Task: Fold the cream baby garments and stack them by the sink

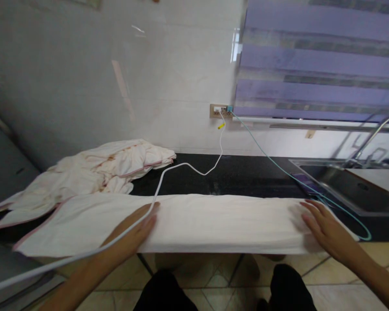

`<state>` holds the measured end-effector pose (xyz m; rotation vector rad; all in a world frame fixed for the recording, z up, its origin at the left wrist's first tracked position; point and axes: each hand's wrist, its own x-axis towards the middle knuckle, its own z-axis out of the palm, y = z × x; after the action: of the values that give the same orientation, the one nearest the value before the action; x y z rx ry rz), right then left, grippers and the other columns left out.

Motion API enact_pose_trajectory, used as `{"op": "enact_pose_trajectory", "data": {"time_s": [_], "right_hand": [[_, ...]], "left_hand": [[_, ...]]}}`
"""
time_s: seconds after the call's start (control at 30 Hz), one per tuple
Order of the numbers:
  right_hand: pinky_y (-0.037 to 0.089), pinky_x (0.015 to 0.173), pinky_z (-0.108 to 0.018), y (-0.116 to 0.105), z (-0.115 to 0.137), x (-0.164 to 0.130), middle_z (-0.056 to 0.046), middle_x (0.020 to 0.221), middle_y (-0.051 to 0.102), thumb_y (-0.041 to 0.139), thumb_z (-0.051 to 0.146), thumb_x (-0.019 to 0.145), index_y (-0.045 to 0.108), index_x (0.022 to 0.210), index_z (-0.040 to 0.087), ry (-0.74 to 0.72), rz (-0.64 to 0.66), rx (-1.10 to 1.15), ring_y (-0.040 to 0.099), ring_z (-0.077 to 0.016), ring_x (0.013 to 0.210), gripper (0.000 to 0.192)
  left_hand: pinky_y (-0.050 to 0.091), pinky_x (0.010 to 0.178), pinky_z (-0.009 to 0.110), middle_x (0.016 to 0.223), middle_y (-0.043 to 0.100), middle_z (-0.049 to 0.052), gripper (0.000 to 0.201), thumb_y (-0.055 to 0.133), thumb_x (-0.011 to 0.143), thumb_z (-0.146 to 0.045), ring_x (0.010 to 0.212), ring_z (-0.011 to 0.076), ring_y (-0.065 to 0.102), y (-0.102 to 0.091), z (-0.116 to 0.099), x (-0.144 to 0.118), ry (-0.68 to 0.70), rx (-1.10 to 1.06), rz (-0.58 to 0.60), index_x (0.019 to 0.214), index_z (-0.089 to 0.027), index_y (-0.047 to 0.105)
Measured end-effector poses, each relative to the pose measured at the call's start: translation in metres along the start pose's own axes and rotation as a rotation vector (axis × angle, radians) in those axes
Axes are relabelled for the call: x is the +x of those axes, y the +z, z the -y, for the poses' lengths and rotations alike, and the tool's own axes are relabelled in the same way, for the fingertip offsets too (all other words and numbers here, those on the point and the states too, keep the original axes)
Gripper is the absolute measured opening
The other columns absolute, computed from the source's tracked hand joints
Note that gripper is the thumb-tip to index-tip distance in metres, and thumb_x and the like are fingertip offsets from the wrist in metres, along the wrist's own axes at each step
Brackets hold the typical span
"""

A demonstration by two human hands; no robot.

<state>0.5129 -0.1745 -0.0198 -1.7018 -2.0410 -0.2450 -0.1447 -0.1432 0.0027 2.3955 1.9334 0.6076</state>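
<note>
Both hands lie flat, fingers extended, grasping nothing. Left hand presses palm-down on the folded white cloth left of its middle; right hand presses palm-down on the cloth's right end. Cloth is spread lengthwise along the front edge of the dark countertop. White cable runs from the wall socket across the counter and over the left forearm. Teal cable runs from the same socket toward the right hand. Crumpled stained cloth sits behind, left. Sink at right.

Both hands flat, fingers extended
</note>
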Motion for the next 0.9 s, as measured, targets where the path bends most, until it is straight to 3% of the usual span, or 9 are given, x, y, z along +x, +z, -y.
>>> {"op": "enact_pose_trajectory", "data": {"time_s": [0.07, 0.17, 0.4, 0.63, 0.8, 0.9], "right_hand": [[0.037, 0.121, -0.054, 0.019, 0.02, 0.016, -0.016, 0.154, 0.048, 0.034, 0.051, 0.102, 0.047, 0.149, 0.021, -0.025, 0.042, -0.032, 0.045, -0.0331, 0.144, 0.058], [0.037, 0.118, -0.06, 0.046, 0.024, 0.03, -0.015, 0.155, 0.049, 0.028, 0.052, 0.103, 0.048, 0.151, 0.023, -0.01, 0.109, -0.118, 0.041, -0.0364, 0.147, 0.06], [0.036, 0.117, -0.061, 0.069, -0.013, 0.055, -0.013, 0.162, 0.04, 0.027, 0.064, 0.101, 0.044, 0.156, 0.025, 0.076, 0.218, -0.187, 0.036, -0.0392, 0.149, 0.07], [0.03, 0.122, -0.056, 0.07, -0.02, 0.077, -0.01, 0.162, 0.041, 0.03, 0.063, 0.1, 0.044, 0.156, 0.024, 0.135, 0.22, -0.161, 0.038, -0.037, 0.149, 0.07], [0.031, 0.122, -0.052, 0.062, -0.014, 0.08, -0.015, 0.158, 0.046, 0.029, 0.06, 0.101, 0.05, 0.152, 0.017, 0.087, 0.193, -0.141, 0.042, -0.0385, 0.145, 0.07], [0.036, 0.119, -0.051, 0.05, -0.005, 0.075, -0.02, 0.149, 0.054, 0.033, 0.054, 0.101, 0.051, 0.147, 0.012, 0.023, 0.105, -0.095, 0.049, -0.0365, 0.139, 0.065]], "left_hand": [[0.041, 0.12, 0.043, 0.158, 0.047, 0.003, 0.065, 0.034, 0.098, -0.057, 0.145, 0.0286, 0.047, 0.026, -0.037, 0.012, 0.099, 0.019, 0.108, 0.155, -0.027, 0.048], [0.032, 0.122, 0.056, 0.166, 0.034, 0.001, 0.062, 0.034, 0.101, -0.054, 0.153, 0.0358, 0.03, 0.05, -0.067, 0.028, 0.122, 0.133, 0.106, 0.158, -0.032, 0.042], [0.027, 0.123, 0.058, 0.168, 0.027, 0.001, 0.061, 0.032, 0.103, -0.056, 0.155, 0.0349, 0.025, 0.058, -0.056, 0.058, 0.156, 0.143, 0.126, 0.16, -0.034, 0.037], [0.024, 0.123, 0.059, 0.169, 0.025, 0.003, 0.063, 0.029, 0.104, -0.057, 0.156, 0.0358, 0.023, 0.064, -0.066, 0.097, 0.152, 0.153, 0.169, 0.161, -0.031, 0.035], [0.024, 0.123, 0.059, 0.169, 0.025, 0.003, 0.063, 0.029, 0.104, -0.055, 0.156, 0.0365, 0.022, 0.062, -0.07, 0.094, 0.167, 0.165, 0.175, 0.16, -0.029, 0.037], [0.027, 0.122, 0.059, 0.167, 0.03, 0.005, 0.061, 0.032, 0.103, -0.054, 0.154, 0.0358, 0.027, 0.056, -0.065, 0.08, 0.189, 0.164, 0.161, 0.158, -0.029, 0.042]]}}
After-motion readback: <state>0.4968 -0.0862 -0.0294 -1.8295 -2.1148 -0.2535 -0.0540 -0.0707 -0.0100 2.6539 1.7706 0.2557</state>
